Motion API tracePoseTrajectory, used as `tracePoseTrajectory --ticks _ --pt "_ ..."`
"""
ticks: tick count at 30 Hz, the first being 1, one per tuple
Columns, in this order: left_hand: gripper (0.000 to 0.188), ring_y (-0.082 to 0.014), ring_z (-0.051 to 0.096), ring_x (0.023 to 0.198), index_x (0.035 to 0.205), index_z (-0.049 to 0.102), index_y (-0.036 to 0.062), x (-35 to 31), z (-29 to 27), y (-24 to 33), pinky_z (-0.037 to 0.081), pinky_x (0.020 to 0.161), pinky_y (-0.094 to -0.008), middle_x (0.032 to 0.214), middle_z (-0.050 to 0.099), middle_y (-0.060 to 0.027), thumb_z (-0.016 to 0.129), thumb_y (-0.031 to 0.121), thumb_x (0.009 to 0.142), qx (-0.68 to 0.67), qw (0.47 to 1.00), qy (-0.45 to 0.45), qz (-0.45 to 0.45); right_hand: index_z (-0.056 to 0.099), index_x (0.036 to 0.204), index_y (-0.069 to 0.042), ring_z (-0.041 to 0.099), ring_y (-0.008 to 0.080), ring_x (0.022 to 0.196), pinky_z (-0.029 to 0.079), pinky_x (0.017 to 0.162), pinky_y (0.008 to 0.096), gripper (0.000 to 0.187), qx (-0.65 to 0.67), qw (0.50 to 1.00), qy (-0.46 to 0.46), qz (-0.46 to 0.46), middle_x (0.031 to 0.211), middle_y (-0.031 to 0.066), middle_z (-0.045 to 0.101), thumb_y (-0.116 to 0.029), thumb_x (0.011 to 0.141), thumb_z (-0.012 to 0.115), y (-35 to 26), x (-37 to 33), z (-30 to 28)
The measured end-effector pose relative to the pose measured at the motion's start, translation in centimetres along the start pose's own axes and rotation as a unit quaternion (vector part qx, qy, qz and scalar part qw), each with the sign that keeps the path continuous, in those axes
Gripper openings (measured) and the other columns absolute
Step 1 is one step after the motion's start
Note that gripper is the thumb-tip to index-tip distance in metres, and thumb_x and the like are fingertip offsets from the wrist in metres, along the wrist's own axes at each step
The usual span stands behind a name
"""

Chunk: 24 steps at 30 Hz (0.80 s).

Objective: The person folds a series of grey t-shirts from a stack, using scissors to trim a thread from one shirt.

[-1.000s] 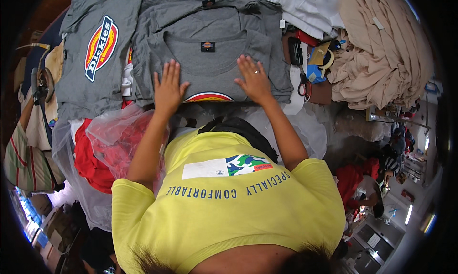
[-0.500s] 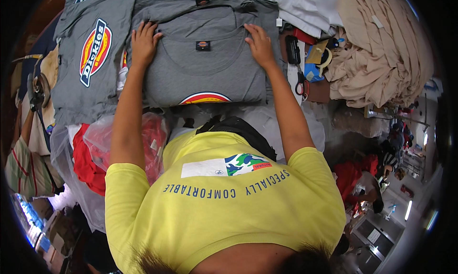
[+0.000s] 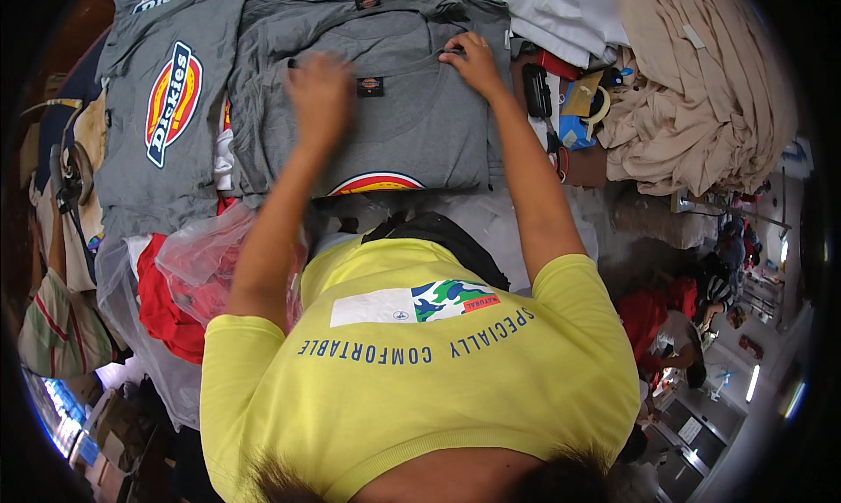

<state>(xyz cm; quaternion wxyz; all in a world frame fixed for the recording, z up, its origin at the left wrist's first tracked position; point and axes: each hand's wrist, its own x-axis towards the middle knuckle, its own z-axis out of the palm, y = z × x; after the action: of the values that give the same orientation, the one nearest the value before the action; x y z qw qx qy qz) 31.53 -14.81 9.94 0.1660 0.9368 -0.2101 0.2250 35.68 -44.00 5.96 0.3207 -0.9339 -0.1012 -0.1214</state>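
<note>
A grey T-shirt [image 3: 403, 139] lies folded in front of me, with a black neck label [image 3: 371, 87] inside its wide collar and part of a red and yellow print at its near edge. My right hand [image 3: 473, 63] pinches the cloth at the right end of the collar between thumb and fingers. Over the left side of the collar is my left hand [image 3: 321, 100], smeared by motion, so its fingers cannot be made out. Beyond this shirt, more grey cloth shows with a second black label [image 3: 366, 1].
Grey printed shirts [image 3: 172, 104] lie at left, white garments [image 3: 561, 17] at the back. To the right are a roll of tape [image 3: 597, 106], scissors [image 3: 557, 148] and a heap of beige cloth [image 3: 701, 100]. Plastic-wrapped red cloth [image 3: 166, 301] sits at lower left. People work far right.
My left hand has moved right and slightly nearer, across the collar. My right hand has shifted slightly up and left, its fingers closing on the collar cloth, which now looks more wrinkled.
</note>
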Motion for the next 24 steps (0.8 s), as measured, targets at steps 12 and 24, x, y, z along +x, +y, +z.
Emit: tracePoseTrajectory --ticks 12,24 --pt "0.074 -0.0297 0.008 0.132 0.134 0.028 0.0301 -6.9 2.9 12.1 0.011 0.100 -0.0595 0.143 0.017 0.0020 0.047 0.062 0.071 -0.160 0.892 -0.273 0.324 0.057 0.084 -0.008 0.056 0.0277 0.080 0.043 0.070 0.0358 0.024 0.050 0.997 -0.050 0.028 0.085 0.0084 0.059 -0.031 0.081 0.055 -2.7 3.8 -3.4" --pt "0.069 -0.0328 0.009 0.132 0.135 0.026 0.0314 -6.3 2.2 12.3 0.011 0.099 -0.0618 0.144 0.015 0.0024 0.043 0.059 0.075 -0.134 0.883 -0.306 0.329 0.048 0.078 -0.014 0.059 0.0272 0.055 0.043 0.043 0.0370 0.034 -0.235 0.965 0.052 -0.106 0.066 0.0041 0.060 -0.047 0.078 0.051 -1.7 1.4 0.9"
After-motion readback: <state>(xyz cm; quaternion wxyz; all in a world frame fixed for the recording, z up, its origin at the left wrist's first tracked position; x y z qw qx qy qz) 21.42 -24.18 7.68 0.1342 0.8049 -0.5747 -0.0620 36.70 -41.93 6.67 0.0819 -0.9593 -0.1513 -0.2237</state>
